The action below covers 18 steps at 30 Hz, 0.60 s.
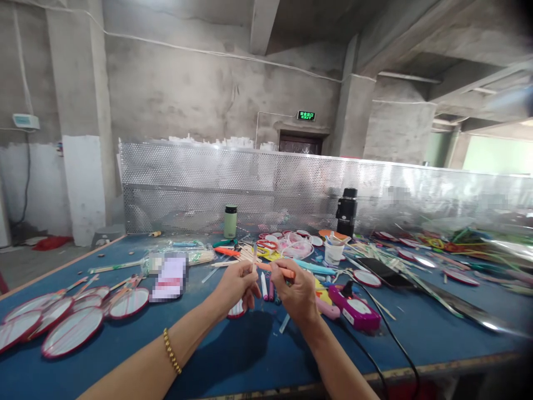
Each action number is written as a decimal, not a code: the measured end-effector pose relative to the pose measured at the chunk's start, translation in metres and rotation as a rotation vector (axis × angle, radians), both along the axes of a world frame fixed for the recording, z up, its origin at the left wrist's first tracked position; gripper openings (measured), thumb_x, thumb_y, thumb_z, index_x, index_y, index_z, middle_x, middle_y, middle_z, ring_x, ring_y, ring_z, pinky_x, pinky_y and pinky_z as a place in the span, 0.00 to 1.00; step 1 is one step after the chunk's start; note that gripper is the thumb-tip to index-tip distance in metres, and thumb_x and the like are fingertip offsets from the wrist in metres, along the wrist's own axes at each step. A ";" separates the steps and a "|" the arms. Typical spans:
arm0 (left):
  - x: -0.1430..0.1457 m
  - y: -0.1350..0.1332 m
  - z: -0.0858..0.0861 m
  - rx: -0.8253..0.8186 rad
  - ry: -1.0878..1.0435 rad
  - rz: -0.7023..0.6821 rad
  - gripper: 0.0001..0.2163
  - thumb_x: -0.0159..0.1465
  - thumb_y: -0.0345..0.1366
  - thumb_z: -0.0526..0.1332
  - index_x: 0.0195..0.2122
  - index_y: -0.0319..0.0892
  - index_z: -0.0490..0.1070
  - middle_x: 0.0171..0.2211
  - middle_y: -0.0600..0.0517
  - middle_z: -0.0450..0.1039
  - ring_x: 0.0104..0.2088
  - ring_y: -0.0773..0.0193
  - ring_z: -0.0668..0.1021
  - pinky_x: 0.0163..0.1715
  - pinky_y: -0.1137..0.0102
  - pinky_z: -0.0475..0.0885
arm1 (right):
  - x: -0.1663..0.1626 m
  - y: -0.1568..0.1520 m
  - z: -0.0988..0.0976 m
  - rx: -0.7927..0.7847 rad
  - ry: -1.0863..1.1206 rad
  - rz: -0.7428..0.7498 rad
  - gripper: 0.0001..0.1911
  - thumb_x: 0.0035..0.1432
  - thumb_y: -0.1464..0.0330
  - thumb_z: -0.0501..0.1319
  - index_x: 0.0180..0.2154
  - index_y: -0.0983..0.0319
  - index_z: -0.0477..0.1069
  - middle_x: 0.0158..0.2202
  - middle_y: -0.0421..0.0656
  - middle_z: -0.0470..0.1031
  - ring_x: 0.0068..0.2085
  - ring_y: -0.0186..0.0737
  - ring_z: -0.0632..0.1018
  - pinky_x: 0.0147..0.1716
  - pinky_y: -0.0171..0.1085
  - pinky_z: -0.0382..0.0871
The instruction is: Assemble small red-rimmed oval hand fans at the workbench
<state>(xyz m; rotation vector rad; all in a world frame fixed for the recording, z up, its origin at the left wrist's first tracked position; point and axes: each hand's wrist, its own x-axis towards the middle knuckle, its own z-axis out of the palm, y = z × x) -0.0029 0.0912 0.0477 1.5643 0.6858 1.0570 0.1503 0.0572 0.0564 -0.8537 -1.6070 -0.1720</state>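
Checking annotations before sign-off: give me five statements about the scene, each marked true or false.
1. A gold beaded bracelet is on the left forearm. True.
2. The right hand is empty. False: it holds an orange item.
3. The black flask stands to the right of the green bottle. True.
4. The purple device lies left of the right hand. False: it lies to its right.
5. The exit sign glows red. False: it glows green.

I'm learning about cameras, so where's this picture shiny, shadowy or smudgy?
All in the head view: a dark shadow lies on the table below the hands; light glares off the metal panel; the far right looks smeared; blocky squares blur a purple thing's edges.
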 end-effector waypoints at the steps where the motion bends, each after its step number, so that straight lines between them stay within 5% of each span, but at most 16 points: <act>1: 0.000 0.000 0.000 -0.001 -0.004 0.001 0.10 0.57 0.42 0.59 0.27 0.43 0.59 0.19 0.52 0.75 0.10 0.67 0.72 0.07 0.78 0.60 | 0.000 0.000 0.000 -0.014 0.017 -0.004 0.10 0.62 0.66 0.57 0.29 0.62 0.71 0.21 0.35 0.68 0.21 0.30 0.67 0.24 0.30 0.62; 18: -0.006 -0.002 0.007 -0.054 -0.084 0.025 0.10 0.55 0.40 0.61 0.26 0.40 0.63 0.19 0.51 0.74 0.11 0.69 0.71 0.09 0.78 0.59 | -0.001 -0.005 0.004 -0.039 -0.074 0.121 0.09 0.63 0.67 0.56 0.33 0.62 0.72 0.28 0.40 0.74 0.28 0.33 0.73 0.30 0.32 0.65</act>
